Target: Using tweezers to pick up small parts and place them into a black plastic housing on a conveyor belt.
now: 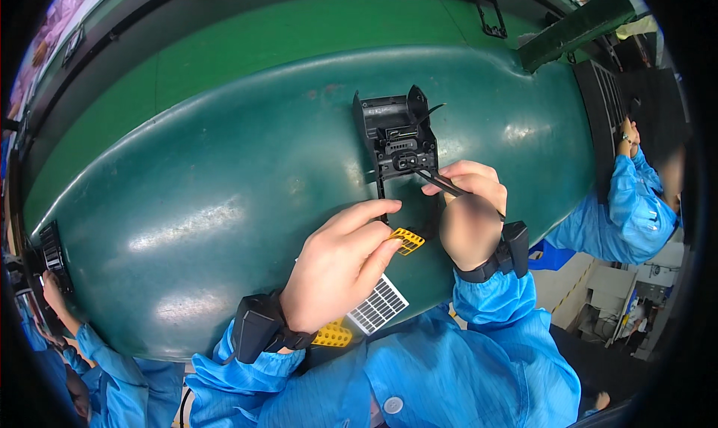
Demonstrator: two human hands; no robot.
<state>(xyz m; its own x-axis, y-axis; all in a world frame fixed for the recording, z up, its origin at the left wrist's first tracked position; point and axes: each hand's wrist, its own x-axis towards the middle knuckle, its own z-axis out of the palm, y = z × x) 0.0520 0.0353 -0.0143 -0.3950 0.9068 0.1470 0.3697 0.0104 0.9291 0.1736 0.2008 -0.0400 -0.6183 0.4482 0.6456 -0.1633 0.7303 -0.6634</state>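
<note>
A black plastic housing (398, 117) lies on the green table with its open inside facing up. My left hand (329, 267) is closed, pinching a small yellow piece with dark spots (408, 241) between thumb and finger, just below the housing. At the housing's lower right, my right hand (475, 203) is closed around a thin black cable (432, 176) that runs to the housing's middle. A blurred patch covers part of that hand. Under my left wrist lie a yellow sheet with round spots (333, 334) and a white sheet with black rectangles (379, 305).
The glossy green table (239, 159) curves around me. A dark green post (580, 35) rises at the far right, near a black frame part (490, 16). Co-workers in blue sleeves sit on the right (636, 203) and left (123, 368). A blue bin (550, 254) stands beyond my right wrist.
</note>
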